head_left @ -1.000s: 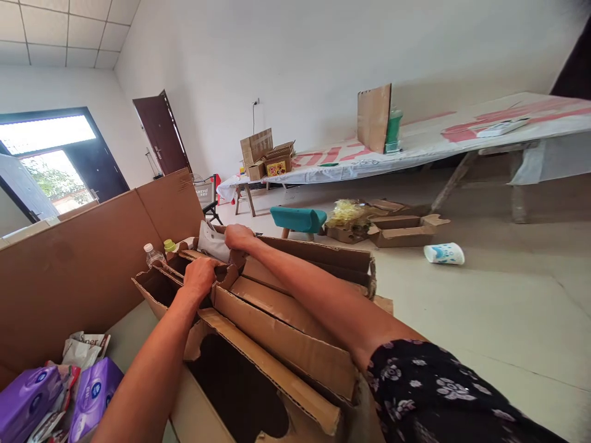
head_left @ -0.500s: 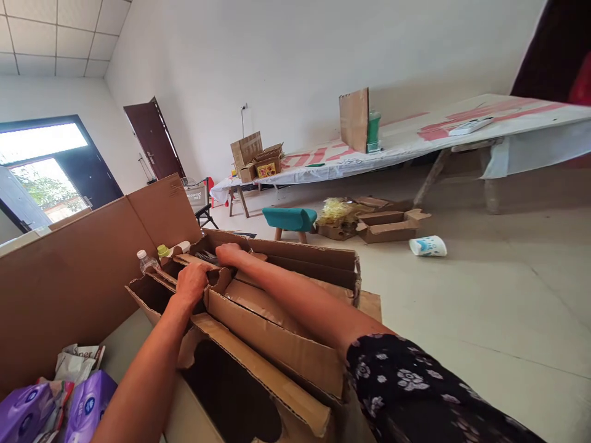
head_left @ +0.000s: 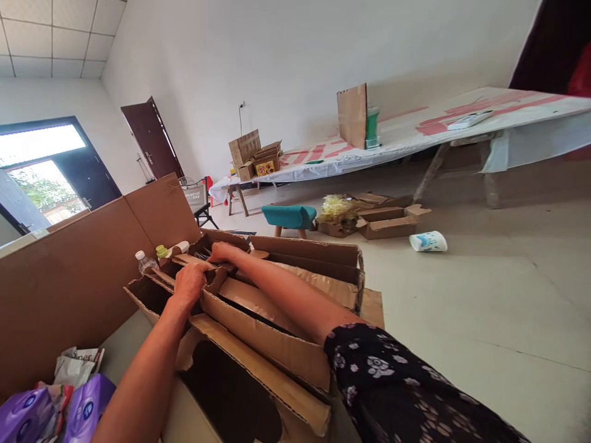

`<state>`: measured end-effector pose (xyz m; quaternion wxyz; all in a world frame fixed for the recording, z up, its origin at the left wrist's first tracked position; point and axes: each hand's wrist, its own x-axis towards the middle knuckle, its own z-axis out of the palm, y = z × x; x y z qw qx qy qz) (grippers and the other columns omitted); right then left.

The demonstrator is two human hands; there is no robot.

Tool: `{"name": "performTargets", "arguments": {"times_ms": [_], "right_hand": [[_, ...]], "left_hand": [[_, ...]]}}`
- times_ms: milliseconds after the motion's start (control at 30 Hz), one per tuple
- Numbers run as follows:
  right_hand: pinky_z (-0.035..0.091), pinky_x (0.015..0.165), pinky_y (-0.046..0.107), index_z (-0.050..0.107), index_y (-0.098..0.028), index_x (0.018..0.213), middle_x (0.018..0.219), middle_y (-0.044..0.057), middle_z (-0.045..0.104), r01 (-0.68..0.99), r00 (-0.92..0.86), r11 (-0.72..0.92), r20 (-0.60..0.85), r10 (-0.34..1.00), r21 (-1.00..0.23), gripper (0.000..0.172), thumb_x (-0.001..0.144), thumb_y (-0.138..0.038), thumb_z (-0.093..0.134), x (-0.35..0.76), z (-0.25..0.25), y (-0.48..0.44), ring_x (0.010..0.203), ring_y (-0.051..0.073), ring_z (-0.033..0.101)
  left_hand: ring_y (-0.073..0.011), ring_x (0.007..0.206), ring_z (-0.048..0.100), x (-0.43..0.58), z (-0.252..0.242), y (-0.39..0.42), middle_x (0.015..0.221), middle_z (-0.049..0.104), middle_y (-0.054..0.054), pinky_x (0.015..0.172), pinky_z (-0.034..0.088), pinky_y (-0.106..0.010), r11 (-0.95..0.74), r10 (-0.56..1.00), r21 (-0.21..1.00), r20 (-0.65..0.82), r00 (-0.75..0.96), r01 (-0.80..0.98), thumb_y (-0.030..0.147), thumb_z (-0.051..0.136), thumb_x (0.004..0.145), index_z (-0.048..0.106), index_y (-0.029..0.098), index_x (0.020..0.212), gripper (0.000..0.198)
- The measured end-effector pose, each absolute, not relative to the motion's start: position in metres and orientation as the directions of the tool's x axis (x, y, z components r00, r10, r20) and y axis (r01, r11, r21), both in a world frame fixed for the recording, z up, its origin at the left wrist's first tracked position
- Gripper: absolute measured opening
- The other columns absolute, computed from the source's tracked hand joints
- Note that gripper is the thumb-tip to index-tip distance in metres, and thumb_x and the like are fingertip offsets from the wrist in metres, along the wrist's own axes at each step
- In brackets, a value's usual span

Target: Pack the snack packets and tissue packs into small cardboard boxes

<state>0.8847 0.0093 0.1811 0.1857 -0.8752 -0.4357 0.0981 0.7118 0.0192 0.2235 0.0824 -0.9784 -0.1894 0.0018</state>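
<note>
Both Hands at the Far End of a Divided Cardboard Box

The divided cardboard box (head_left: 268, 335) sat directly before the person, on a pale surface (head_left: 122, 332). At its far end the left hand (head_left: 189, 284) had its fingers curled closed over a partition edge, the tips hidden. The right hand (head_left: 224, 252) dipped into the box's farthest compartment; its fingers were bent, but how far open they were, or what they held, could not be told. The right forearm (head_left: 286, 289) lay across the box, covering part of its compartments.

A tall cardboard sheet (head_left: 92, 264) walled off the box's left side. Between sheet and box, near the far end, stood a clear bottle (head_left: 146, 263) with a white cap. Purple tissue packs (head_left: 87, 406) and a white packet (head_left: 74, 367) lay left of the box. Beyond it stood a teal stool (head_left: 289, 215); farther right of the box, on the floor, were an open carton (head_left: 388, 227) and a tipped paper cup (head_left: 428, 242). A long, cloth-covered table (head_left: 406, 138) stood well beyond the box.
</note>
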Motion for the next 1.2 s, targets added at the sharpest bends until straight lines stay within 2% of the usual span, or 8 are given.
{"name": "performTargets", "arguments": {"times_ms": [100,300,567,767,933,1067,1200], "right_hand": [[0.057,0.092,0.044,0.062,-0.018,0.128,0.130,0.010,0.063,0.718,0.604,-0.566,-0.040,0.796,-0.405,0.036,0.098,-0.038,0.064,0.888,0.178,0.005,0.109,0.023,0.065],[0.056,0.094,0.047,0.060,-0.018,0.132,0.133,0.011,0.062,0.734,0.595,-0.494,0.090,0.799,-0.466,0.040,0.098,-0.040,0.063,0.877,0.185,0.016,0.112,0.025,0.064],[0.057,0.093,0.045,0.062,-0.019,0.129,0.131,0.010,0.062,0.715,0.583,-0.504,0.016,0.812,-0.485,0.037,0.099,-0.039,0.063,0.882,0.182,0.023,0.110,0.023,0.064],[0.057,0.092,0.044,0.062,-0.019,0.129,0.131,0.010,0.063,0.721,0.593,-0.517,0.024,0.805,-0.461,0.036,0.099,-0.039,0.063,0.886,0.183,0.026,0.110,0.023,0.065],[0.057,0.092,0.046,0.061,-0.019,0.131,0.131,0.010,0.062,0.741,0.618,-0.521,0.126,0.776,-0.422,0.038,0.098,-0.039,0.064,0.881,0.182,0.019,0.110,0.024,0.065],[0.057,0.093,0.047,0.060,-0.019,0.133,0.133,0.011,0.061,0.801,0.566,-0.470,0.214,0.796,-0.370,0.040,0.098,-0.039,0.063,0.875,0.182,0.016,0.112,0.024,0.064],[0.057,0.093,0.046,0.061,-0.019,0.131,0.132,0.010,0.062,0.834,0.518,-0.446,0.180,0.837,-0.324,0.038,0.098,-0.038,0.063,0.874,0.182,0.016,0.112,0.024,0.064]], "left_hand": [[-0.0243,0.111,0.066,0.712,0.222,0.020,0.128,0.065,-0.009,0.094,0.058,-0.045,-0.918,0.365,-0.153,0.037,0.930,0.366,0.037,0.065,0.098,0.063,0.019,0.125,0.033],[-0.0240,0.112,0.066,0.713,0.222,0.021,0.130,0.064,-0.009,0.095,0.057,-0.045,-0.914,0.373,-0.147,0.058,0.926,0.377,0.037,0.064,0.099,0.063,0.020,0.126,0.032],[-0.0243,0.111,0.066,0.712,0.222,0.020,0.128,0.065,-0.009,0.094,0.058,-0.046,-0.910,0.392,-0.123,0.058,0.918,0.397,0.037,0.064,0.098,0.062,0.018,0.126,0.034],[-0.0241,0.111,0.066,0.713,0.222,0.022,0.129,0.065,-0.009,0.094,0.058,-0.046,-0.914,0.387,-0.109,0.063,0.920,0.392,0.037,0.064,0.098,0.063,0.019,0.126,0.033],[-0.0240,0.110,0.066,0.712,0.222,0.022,0.128,0.065,-0.009,0.093,0.058,-0.046,-0.918,0.381,-0.089,0.066,0.922,0.386,0.037,0.064,0.098,0.062,0.018,0.126,0.034],[-0.0239,0.109,0.067,0.711,0.222,0.022,0.127,0.065,-0.009,0.093,0.058,-0.046,-0.926,0.365,-0.077,0.072,0.928,0.370,0.037,0.064,0.098,0.063,0.018,0.126,0.034],[-0.0240,0.111,0.066,0.711,0.221,0.021,0.129,0.065,-0.009,0.095,0.057,-0.046,-0.929,0.356,-0.076,0.079,0.931,0.361,0.037,0.064,0.099,0.063,0.019,0.126,0.033]]}}
